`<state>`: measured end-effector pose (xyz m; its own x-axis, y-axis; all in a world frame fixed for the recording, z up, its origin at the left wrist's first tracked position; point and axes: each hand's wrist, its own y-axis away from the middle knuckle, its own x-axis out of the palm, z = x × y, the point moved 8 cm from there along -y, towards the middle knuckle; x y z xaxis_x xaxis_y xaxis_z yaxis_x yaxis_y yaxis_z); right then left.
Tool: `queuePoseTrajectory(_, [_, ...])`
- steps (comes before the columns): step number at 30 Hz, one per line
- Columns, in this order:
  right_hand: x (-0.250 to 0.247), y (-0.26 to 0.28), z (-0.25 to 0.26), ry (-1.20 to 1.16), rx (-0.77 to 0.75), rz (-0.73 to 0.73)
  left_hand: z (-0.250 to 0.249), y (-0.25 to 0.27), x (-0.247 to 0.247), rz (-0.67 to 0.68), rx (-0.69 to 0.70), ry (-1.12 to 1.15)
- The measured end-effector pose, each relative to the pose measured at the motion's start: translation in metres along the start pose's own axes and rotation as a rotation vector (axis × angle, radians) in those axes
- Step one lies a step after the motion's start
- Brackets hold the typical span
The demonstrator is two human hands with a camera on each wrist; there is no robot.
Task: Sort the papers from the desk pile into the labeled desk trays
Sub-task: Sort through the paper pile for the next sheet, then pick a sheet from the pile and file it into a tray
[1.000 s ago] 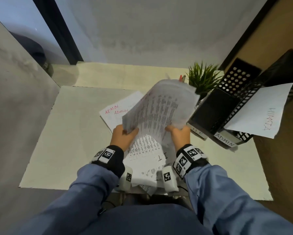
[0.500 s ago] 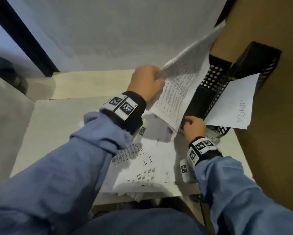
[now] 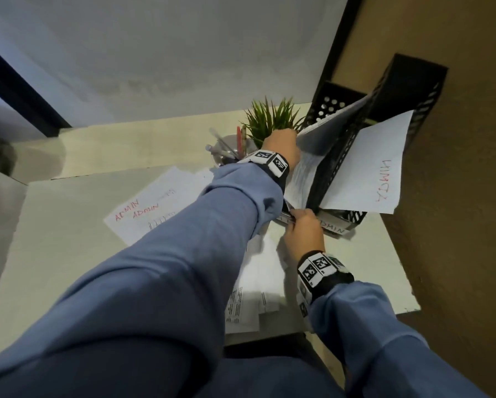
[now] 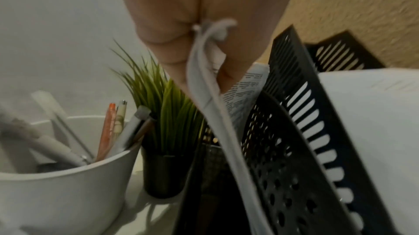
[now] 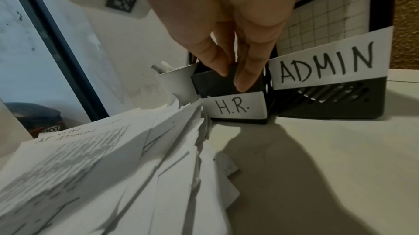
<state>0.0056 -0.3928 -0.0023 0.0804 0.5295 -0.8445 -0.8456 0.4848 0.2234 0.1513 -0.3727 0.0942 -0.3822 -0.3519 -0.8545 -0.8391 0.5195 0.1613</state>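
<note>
Some bent printed sheets (image 3: 301, 179), pinched by left hand (image 3: 281, 145), slant into H.R. tray (image 5: 208, 84); right hand (image 3: 304, 231) presses its front.

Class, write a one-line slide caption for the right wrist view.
Right hand touches the H.R. tray beside the ADMIN tray, unsorted paper pile nearby.
</note>
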Motion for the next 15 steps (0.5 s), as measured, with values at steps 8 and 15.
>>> queuePoseTrajectory(8, [-0.009,0.011,-0.005,-0.111,-0.060,-0.104,0.016,0.008,0.001,-0.004,-0.023,0.165])
queuePoseTrajectory(15, [0.005,0.030,0.039,-0.194,-0.326,-0.005,0.139,0.078,-0.045,-0.415,-0.325,0.531])
